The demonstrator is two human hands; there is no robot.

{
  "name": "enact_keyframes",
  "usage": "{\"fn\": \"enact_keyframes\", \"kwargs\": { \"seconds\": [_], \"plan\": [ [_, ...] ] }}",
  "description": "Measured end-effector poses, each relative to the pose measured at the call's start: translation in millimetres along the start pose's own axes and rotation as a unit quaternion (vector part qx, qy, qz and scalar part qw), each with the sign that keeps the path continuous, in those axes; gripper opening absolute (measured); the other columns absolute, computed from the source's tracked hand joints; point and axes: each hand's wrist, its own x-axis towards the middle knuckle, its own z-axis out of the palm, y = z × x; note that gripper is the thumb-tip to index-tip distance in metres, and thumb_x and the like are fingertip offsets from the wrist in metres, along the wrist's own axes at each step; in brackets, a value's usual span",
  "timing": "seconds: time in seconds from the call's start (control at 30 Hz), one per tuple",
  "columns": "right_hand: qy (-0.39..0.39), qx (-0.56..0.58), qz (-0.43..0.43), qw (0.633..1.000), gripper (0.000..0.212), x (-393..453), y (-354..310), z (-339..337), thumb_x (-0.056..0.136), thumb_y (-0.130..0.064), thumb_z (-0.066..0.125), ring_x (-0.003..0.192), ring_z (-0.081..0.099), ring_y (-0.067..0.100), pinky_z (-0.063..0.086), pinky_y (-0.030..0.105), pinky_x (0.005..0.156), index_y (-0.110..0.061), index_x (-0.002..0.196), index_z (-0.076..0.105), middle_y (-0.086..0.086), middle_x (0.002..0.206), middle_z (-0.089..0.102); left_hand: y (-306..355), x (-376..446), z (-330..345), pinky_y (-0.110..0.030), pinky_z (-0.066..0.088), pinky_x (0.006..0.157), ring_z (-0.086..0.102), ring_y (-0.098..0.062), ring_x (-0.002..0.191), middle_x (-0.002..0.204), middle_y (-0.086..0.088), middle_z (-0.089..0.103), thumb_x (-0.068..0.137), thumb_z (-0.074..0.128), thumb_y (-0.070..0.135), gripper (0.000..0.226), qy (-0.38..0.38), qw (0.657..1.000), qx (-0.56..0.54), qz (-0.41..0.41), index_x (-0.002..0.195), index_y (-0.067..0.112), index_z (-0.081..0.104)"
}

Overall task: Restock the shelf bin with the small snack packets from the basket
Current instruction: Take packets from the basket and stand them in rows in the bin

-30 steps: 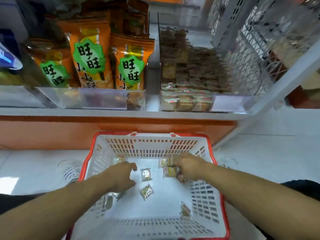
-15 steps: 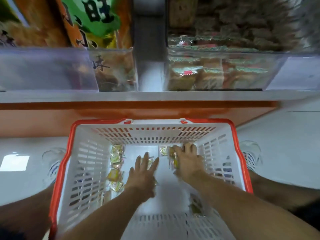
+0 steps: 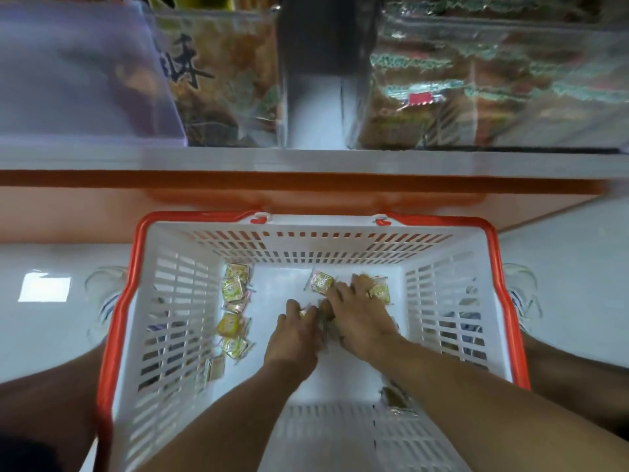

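A white basket with a red rim (image 3: 136, 267) stands on the floor below the shelf. Several small yellow-green snack packets (image 3: 233, 287) lie along its left side, and one packet (image 3: 321, 281) lies near the far wall. Both hands are down on the basket floor, close together. My left hand (image 3: 296, 332) curls its fingers round a small packet. My right hand (image 3: 354, 315) covers and gathers a few packets, one showing by its fingers (image 3: 379, 291). Another packet (image 3: 394, 398) lies near the right forearm. The clear shelf bin (image 3: 493, 131) with stacked packets sits above right.
On the shelf's left, a clear bin (image 3: 221, 97) holds large orange snack bags. An orange band (image 3: 306, 185) runs under the white shelf edge. White floor tiles surround the basket, and my knees flank it on both sides.
The camera has dropped closer to the basket. My left hand slid right towards the right hand and curled over a packet; the right hand stayed on the packets at the right.
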Motion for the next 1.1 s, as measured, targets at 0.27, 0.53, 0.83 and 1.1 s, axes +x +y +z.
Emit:
{"fn": "enact_keyframes", "kwargs": {
  "seconds": [0.27,0.53,0.83,1.1],
  "plan": [
    [-0.010,0.307,-0.043,0.951,0.087,-4,2,13,0.067,-0.021,0.082,0.110,0.047,0.020,0.050,0.033,0.076,-0.027,0.140,0.035,0.001,0.130,0.039,-7,1,-26,-0.049,0.063,0.072,0.066,-0.029,0.073,0.104,-0.024,0.064,0.076,0.069,-0.007,0.032,-0.067,0.899,-0.413,-0.129,0.100,0.011,0.058],
    [-0.074,0.588,0.083,0.801,0.068,-17,-3,-21,0.072,-0.010,0.084,0.099,0.066,0.014,0.057,0.025,0.078,-0.024,0.127,0.048,0.001,0.110,0.067,-1,-19,-42,-0.051,0.063,0.075,0.076,-0.039,0.084,0.101,-0.024,0.076,0.091,0.045,0.014,0.035,-0.162,0.722,-0.647,-0.186,0.111,0.005,0.073],
    [-0.058,0.521,0.044,0.850,0.058,-74,5,-157,0.069,-0.009,0.083,0.063,0.060,0.010,0.046,0.022,0.047,-0.021,0.113,0.047,-0.002,0.080,0.063,41,-64,-132,-0.031,0.058,0.059,0.074,-0.024,0.075,0.101,-0.013,0.076,0.084,0.082,0.032,0.051,-0.241,0.715,-0.657,-0.011,0.130,0.024,0.062],
    [0.076,0.506,0.020,0.859,0.059,-172,18,-279,0.065,-0.020,0.092,0.078,0.072,0.018,0.063,0.043,0.072,-0.022,0.111,0.055,0.001,0.093,0.071,107,-134,-240,-0.046,0.057,0.083,0.067,-0.038,0.097,0.116,-0.027,0.072,0.083,0.070,0.005,0.034,-0.160,0.783,-0.599,0.058,0.117,0.003,0.073]
  ]
}}
